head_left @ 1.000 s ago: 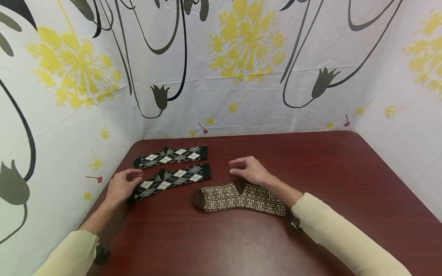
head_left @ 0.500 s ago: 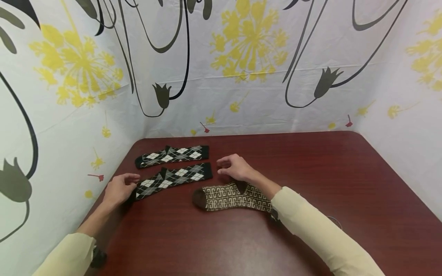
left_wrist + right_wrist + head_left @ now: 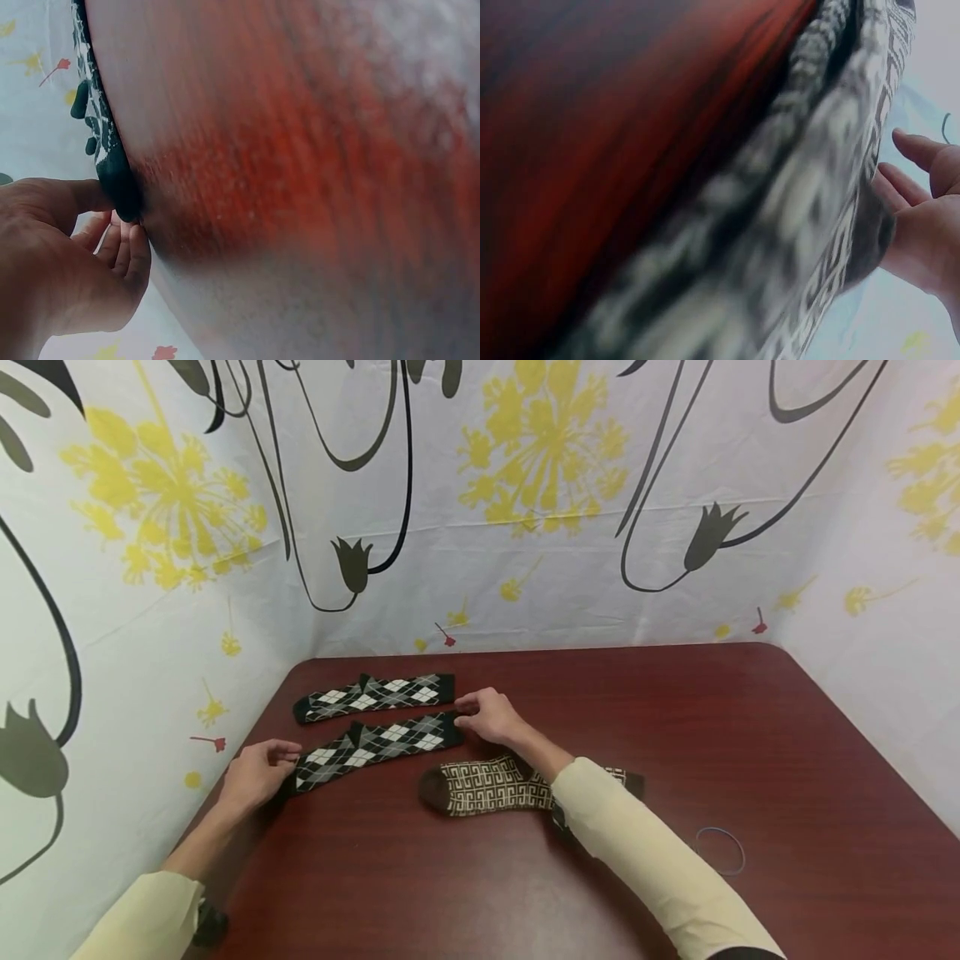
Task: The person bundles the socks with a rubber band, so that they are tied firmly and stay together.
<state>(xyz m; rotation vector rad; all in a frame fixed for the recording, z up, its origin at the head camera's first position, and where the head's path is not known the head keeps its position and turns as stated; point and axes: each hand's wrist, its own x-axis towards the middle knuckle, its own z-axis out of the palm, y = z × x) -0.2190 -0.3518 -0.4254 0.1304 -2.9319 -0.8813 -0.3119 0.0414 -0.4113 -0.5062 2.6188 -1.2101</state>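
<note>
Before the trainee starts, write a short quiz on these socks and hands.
1. True or false: the right hand grips the brown sock.
2. Which end of the nearer diamond sock is by the left hand? A) cuff B) toe
3. Fill in: a thin ___ lies on the table, right of the brown sock.

Key: 1. False: the right hand is by the nearer diamond sock. 2. B. 3. Loop.

R sleeve (image 3: 637, 839) hides pt of brown sock (image 3: 487, 789). L hand (image 3: 257, 772) covers nr argyle sock (image 3: 386, 743) toe; grip unclear. R wrist view: R hand (image 3: 930, 232) cut off at edge, brown sock's nearest pt v. blurry.
</note>
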